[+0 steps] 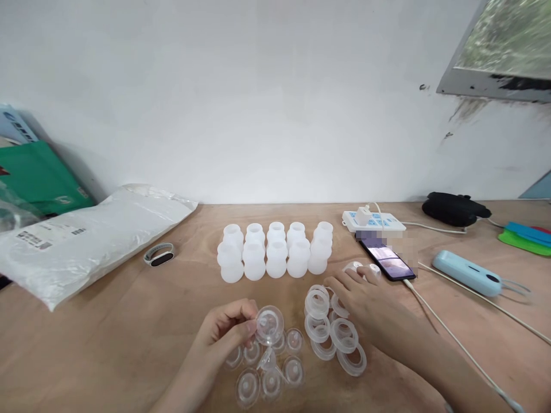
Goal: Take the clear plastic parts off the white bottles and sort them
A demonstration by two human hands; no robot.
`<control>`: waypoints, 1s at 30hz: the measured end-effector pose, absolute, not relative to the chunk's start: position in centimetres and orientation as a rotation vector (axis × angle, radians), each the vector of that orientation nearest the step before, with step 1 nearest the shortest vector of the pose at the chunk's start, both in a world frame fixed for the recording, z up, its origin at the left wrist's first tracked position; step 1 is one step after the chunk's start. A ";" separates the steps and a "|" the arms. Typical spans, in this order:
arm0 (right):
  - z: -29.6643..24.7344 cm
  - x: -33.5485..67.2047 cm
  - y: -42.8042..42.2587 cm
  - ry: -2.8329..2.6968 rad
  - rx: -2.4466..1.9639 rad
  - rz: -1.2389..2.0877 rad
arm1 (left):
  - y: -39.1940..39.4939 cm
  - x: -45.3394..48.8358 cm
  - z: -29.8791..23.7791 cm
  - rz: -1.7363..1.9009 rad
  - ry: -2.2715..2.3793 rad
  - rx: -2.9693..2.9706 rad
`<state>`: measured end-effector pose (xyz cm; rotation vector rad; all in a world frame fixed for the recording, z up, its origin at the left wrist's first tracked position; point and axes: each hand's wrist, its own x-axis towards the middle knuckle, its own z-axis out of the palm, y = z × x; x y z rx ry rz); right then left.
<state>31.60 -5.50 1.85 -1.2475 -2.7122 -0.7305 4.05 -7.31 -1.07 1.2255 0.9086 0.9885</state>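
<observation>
Between the thumb and bent fingers of my left hand [230, 330] is a clear round cap [270, 325] with a raised centre, held up facing me. Several similar clear caps [248, 388] lie on the table below it. My right hand [359, 295] reaches over the far side of a pile of clear plastic rings [352, 359], its fingers curled downward by the top rings. The thumb and whatever those fingers pinch are hidden. Just beyond the knuckles, small clear domed pieces [374, 269] show in part.
Translucent white bottles [276, 261] stand in two rows behind the caps. A phone [385, 255], power strip [394, 223], light-blue device [467, 272] and cables lie to the right, with a black pouch [454, 208] behind. A wristband [159, 255] and white plastic parcel [92, 238] are left.
</observation>
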 end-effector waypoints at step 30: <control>3.5 31.9 -5.0 -2.276 -1.162 -0.212 | -4.1 0.0 -1.0 0.614 1.364 1.747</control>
